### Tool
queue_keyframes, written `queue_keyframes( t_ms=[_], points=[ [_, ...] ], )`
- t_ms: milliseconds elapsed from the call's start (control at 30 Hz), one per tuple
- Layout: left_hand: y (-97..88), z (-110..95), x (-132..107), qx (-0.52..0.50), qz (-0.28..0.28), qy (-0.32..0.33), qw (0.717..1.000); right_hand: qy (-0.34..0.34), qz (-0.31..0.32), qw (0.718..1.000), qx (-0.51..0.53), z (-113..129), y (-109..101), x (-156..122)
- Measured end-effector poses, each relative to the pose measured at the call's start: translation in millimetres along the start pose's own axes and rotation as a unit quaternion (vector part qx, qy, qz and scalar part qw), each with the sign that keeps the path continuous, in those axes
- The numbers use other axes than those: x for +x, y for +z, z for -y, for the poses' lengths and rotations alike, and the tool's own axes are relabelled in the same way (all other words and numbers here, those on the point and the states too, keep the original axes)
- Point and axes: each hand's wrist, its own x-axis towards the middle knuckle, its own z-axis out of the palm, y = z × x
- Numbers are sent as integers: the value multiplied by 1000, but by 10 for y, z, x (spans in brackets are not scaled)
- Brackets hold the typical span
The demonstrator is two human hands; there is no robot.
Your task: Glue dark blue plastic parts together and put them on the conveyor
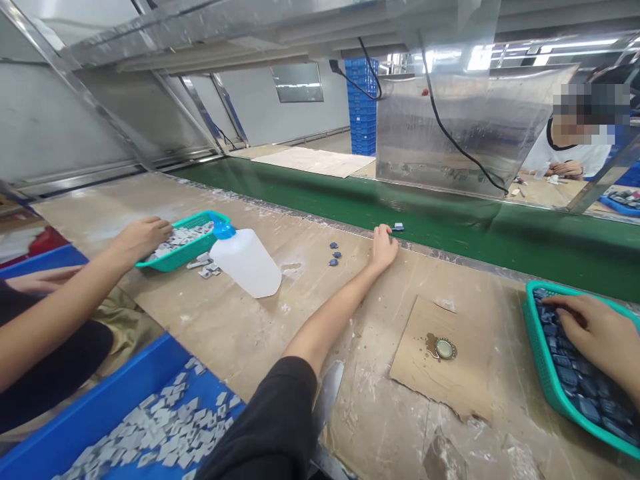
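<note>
while the left hand (385,248) reaches across to the near edge of the green strip (450,230), its fingers bend inward just beside a small blue-and-white piece (398,227) lying there; whether they pinch it or have let it go, i cannot tell, since the hand's own back hides the tips. the right hand (597,333) lies over the green basket (531,320) at the far right, index finger stretched out and thumb a little apart from it, both low against the dark blue pieces (565,373) that fill it; i cannot tell whether any piece is gripped. to handle such small parts well, it seems best to take one at a time between thumb and index pads, letting the other fingers hover so they don't drag neighbours along. at the strip, a low wrist and a gentle opening of the fingers would probably keep a piece from tipping or skidding. the left forearm passes close by three loose blue pieces (337,255) on the table (310,300), so a slightly raised elbow should avoid sweeping them, and the white bottle (247,263) beyond also deserves some room. between the hands, the round metal cap (444,348) sits by a wet patch on the cardboard (413,367); sleeves are better held above it.
</note>
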Motion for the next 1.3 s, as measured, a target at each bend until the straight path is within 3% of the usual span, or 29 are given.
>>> queue_keyframes(
  t_ms=[133, 267, 400, 500, 600, 733, 767, 833, 900, 967, 1033, 1133, 1300],
  points=[
    [187, -96, 296, 13, 3, -15, 1000, 71, -7, 997, 12, -27, -28, 12],
    [353, -209, 527, 15, 64, -20, 998, 26, -69, 997, 11, -84, 29, 0],
    [340, -309, 702, -25, 123, -36, 991, -27, -128, 991, 10, -94, 60, -28],
    [246, -399, 681, -93, 144, -39, 985, -34, -135, 990, 8, -50, 28, -47],
    [98, -524, 402, -191, 155, -45, 968, -22, -153, 988, 31, -1, -14, -45],
    [-283, -655, -338, -341, 202, -63, 916, -10, -166, 977, 137, 115, -76, -42],
    [-407, -663, -538, -391, 222, -80, 890, -12, -164, 972, 165, 186, -96, -54],
    [-653, -652, -879, -528, 250, -156, 797, -45, -138, 969, 199, 398, -129, -105],
    [-850, -629, -1094, -603, 242, -204, 732, -123, -57, 969, 206, 680, -132, -193],
    [-966, -612, -1186, -628, 212, -217, 717, -197, 45, 958, 204, 961, -90, -301],
    [-994, -603, -1205, -641, 192, -224, 709, -230, 114, 947, 192, 1169, -10, -402],
    [-929, -578, -1215, -652, 190, -243, 693, -225, 131, 952, 159, 1298, 122, -498],
    [-808, -520, -1286, -658, 206, -260, 676, -222, 126, 960, 115, 1317, 249, -540]
  ],
)
